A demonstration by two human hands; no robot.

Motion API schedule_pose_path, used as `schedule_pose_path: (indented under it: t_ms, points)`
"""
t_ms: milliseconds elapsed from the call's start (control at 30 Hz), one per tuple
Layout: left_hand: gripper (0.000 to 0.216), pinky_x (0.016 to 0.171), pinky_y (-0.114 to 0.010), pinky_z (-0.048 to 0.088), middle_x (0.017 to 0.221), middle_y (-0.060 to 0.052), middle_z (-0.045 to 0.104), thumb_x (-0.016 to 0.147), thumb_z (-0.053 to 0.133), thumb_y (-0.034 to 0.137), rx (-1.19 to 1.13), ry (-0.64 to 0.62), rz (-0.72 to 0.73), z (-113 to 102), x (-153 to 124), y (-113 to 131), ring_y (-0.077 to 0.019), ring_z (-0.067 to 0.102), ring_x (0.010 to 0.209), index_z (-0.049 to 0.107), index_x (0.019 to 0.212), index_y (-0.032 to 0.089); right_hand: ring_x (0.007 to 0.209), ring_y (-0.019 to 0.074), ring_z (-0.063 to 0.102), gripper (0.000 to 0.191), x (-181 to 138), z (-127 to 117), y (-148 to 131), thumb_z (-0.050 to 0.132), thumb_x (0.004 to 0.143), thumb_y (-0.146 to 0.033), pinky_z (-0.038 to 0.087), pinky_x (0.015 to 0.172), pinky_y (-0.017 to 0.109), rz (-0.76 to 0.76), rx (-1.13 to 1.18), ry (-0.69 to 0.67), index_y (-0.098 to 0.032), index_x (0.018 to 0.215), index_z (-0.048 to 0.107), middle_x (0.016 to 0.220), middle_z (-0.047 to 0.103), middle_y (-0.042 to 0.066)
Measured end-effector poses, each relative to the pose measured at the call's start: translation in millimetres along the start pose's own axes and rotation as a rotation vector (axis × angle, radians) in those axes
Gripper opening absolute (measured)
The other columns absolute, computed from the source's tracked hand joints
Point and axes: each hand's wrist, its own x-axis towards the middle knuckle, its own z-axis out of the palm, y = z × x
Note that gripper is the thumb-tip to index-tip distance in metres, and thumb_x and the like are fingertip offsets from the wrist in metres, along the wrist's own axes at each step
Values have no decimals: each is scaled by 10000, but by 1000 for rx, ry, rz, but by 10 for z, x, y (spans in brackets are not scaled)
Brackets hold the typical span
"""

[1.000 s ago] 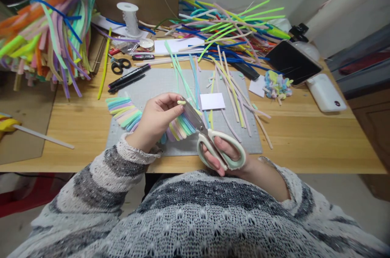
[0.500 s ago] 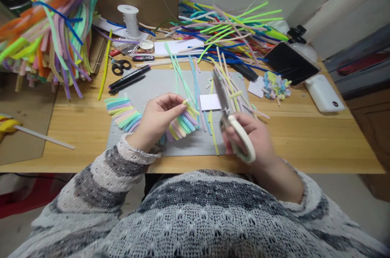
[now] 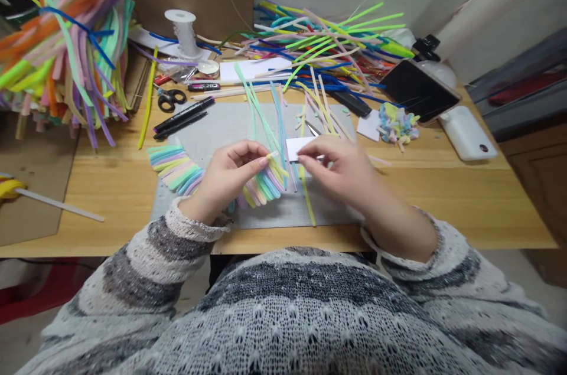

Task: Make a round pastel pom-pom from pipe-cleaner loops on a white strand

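Note:
My left hand (image 3: 237, 171) is closed, pinching a short yellow pipe cleaner (image 3: 278, 165) at the end of a fringed strip of pastel pipe cleaners (image 3: 261, 189). Part of the strip is hidden beneath that hand; its other end (image 3: 177, 165) fans out to the left. My right hand (image 3: 339, 171) is over the grey cutting mat (image 3: 274, 215), fingers curved and pointing left, with nothing visible in them. Beyond its knuckles the pointed tip of the scissors (image 3: 313, 129) shows; the rest is hidden. Near its fingertips lies a white card (image 3: 296, 147).
Loose mint pipe cleaners (image 3: 261, 109) cross the mat. Behind are black markers (image 3: 183, 118), small black scissors (image 3: 171, 99), a spool (image 3: 181, 29) and a colourful pipe-cleaner heap (image 3: 328, 38). A large bundle (image 3: 66, 50) stands left; a phone (image 3: 419, 91) leans at right.
My right hand has let go of the scissors, which now lie mostly hidden behind it, and has moved left toward my left hand. The left hand keeps its pinch on the strip.

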Motion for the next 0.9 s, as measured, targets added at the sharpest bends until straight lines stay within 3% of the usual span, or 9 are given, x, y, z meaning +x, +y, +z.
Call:
schedule_pose_path:
  t_ms: [133, 367, 900]
  points:
    - [175, 709, -233, 489, 764, -8, 652, 688, 767, 263, -37, -61, -9, -3, 5, 6, -111, 600, 717, 675, 797, 161, 720, 114, 554, 203, 73, 229, -175, 535, 873, -353, 413, 634, 237, -32, 369, -52, -170, 906, 617, 806, 634, 17]
    - [174, 681, -218, 475, 736, -3, 624, 690, 762, 244, 3, -109, -19, -12, 5, 3, -103, 576, 700, 646, 769, 141, 636, 80, 490, 125, 54, 442, -48, 562, 849, -288, 391, 566, 219, -5, 695, -73, -164, 837, 570, 725, 560, -16]
    - [160, 674, -226, 430, 714, 7, 585, 778, 668, 290, 78, -217, -118, -16, 8, 27, -97, 529, 682, 626, 758, 137, 568, 70, 448, 108, -10, 568, -43, 541, 809, -213, 377, 537, 220, -48, 669, 12, -177, 708, 550, 626, 512, -36]
